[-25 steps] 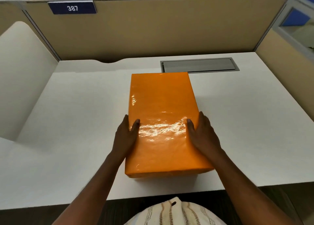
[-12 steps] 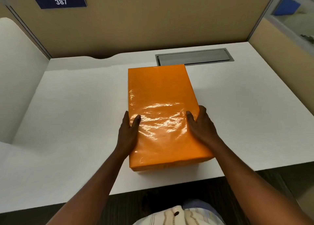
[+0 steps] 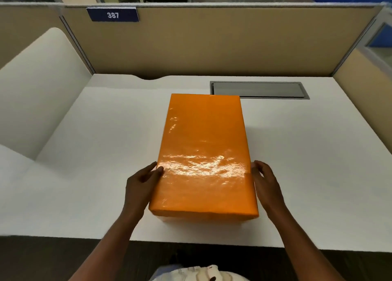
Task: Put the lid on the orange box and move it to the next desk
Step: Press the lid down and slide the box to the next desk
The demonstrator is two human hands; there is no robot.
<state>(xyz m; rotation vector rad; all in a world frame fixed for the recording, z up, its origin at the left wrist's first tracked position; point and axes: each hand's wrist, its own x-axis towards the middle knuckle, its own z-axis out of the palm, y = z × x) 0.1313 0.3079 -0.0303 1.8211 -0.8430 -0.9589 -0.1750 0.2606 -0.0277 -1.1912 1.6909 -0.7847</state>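
The orange box, glossy and with its lid on top, rests on the white desk near the front edge. My left hand lies against the box's left side, thumb on the lid's edge. My right hand is beside the right side, fingers spread, with a thin gap at the fingertips. The box's lower walls are mostly hidden under the lid.
A grey cable hatch is set into the desk behind the box. Tan partition walls close the back and right, with a sign reading 387. A white curved divider stands at the left.
Both hands slid off the lid's top outward to the box's sides. The view rose and shifted; the box stays on the desk.
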